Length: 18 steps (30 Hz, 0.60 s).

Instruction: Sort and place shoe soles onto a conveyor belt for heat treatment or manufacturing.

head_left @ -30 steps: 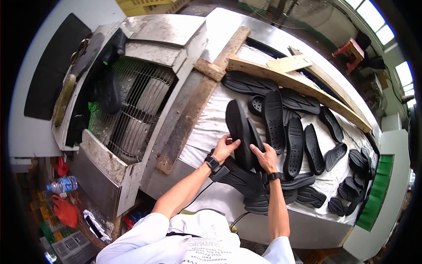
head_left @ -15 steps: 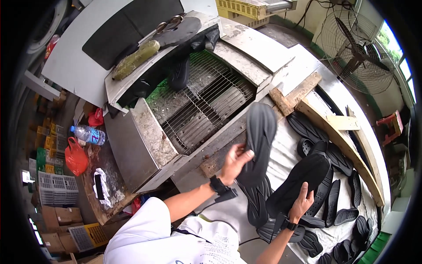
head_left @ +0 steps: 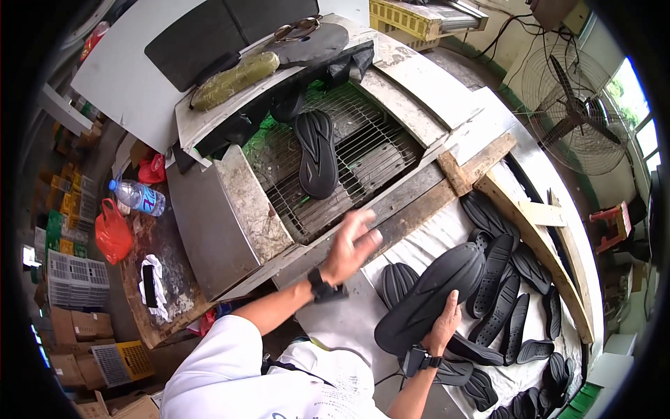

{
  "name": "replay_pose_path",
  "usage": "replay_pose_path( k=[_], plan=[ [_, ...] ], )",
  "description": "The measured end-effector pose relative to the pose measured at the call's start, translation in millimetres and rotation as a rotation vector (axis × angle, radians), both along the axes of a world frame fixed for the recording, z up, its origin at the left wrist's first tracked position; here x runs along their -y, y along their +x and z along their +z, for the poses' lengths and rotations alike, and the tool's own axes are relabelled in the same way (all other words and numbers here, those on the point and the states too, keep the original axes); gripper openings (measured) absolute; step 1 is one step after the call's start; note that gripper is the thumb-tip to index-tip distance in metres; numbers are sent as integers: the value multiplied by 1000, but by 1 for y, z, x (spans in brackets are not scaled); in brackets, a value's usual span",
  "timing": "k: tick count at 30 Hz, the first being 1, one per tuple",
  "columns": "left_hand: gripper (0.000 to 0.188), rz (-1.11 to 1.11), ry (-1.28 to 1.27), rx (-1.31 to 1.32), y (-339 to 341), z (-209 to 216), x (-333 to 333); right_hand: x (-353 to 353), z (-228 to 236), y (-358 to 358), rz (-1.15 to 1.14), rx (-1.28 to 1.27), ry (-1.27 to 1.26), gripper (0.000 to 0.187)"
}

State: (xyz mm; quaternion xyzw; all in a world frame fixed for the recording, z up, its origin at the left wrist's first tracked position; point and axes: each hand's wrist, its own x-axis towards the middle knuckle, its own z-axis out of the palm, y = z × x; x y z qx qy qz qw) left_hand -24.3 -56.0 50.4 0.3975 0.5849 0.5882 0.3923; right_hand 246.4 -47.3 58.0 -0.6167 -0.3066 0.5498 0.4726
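My right hand (head_left: 444,322) grips a black shoe sole (head_left: 426,297) by its edge, holding it over the white-covered bench. My left hand (head_left: 350,246) is empty, fingers apart, just in front of the machine's near edge. Beyond it, another black sole (head_left: 316,155) lies on the wire mesh conveyor (head_left: 377,150), its far end near the dark curtained opening. Several loose black soles (head_left: 497,300) are strewn to the right of my right hand, some with rows of holes. Part of one sole (head_left: 399,279) shows behind the held one.
Wooden boards (head_left: 541,244) rim the bench on the right. A large wire fan (head_left: 576,108) stands beyond. Left of the machine, a side table holds a water bottle (head_left: 138,197), a red plastic bag (head_left: 113,232) and a white cloth (head_left: 153,290). Glasses (head_left: 296,29) rest atop the machine.
The sole from my left hand is now on the mesh conveyor, and that hand is empty. My right hand has moved slightly left with its sole. The view has shifted a little.
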Motion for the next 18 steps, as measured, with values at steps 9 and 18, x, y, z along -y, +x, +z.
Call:
replay_pose_path(
  k=[9,18],
  plan=[
    [60,-7,-112,441,52,5,24,-17,-6,-42,197,-98,35,46],
    [64,623,-67,-756,-127,-71,-119,39,-41,-12,509,989,205,69]
  ],
)
